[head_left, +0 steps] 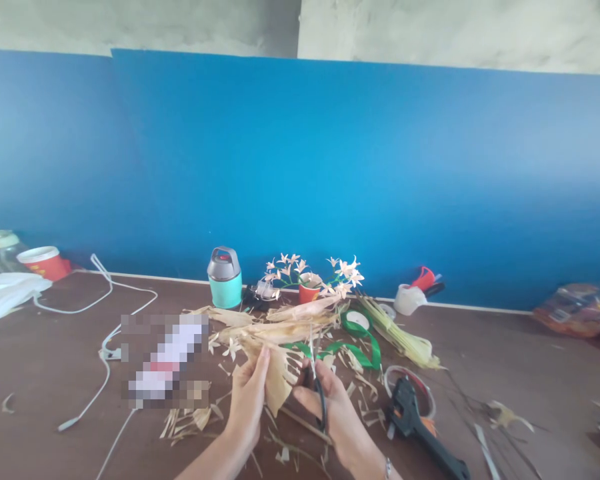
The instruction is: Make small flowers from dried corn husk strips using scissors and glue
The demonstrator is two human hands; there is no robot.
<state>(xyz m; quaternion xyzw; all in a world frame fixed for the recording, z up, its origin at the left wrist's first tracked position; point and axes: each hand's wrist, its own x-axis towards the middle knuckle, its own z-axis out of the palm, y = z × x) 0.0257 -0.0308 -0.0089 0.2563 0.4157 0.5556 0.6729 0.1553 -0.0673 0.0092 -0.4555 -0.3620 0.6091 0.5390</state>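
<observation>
My left hand (247, 393) pinches a piece of dried corn husk (279, 380), whose right edge is cut into several pointed strips. In my right hand (333, 410) are scissors (321, 400) with black handles, their blades pointing up and away beside the cut edge. More long dried husks (280, 327) lie just beyond both hands. Small husk flowers (231, 348) rest to the left of the pile. Behind it, a red cup (309, 293) stands among green stems bearing pale husk flowers (349, 270).
Right of my hands lie a black glue gun (410, 417), a green ribbon roll (357, 321) and a stalk bundle (400, 337). A teal container (225, 287) stands at the back. White cables (107, 373) cross the left side. Husk scraps (195, 420) litter the brown table (485, 353).
</observation>
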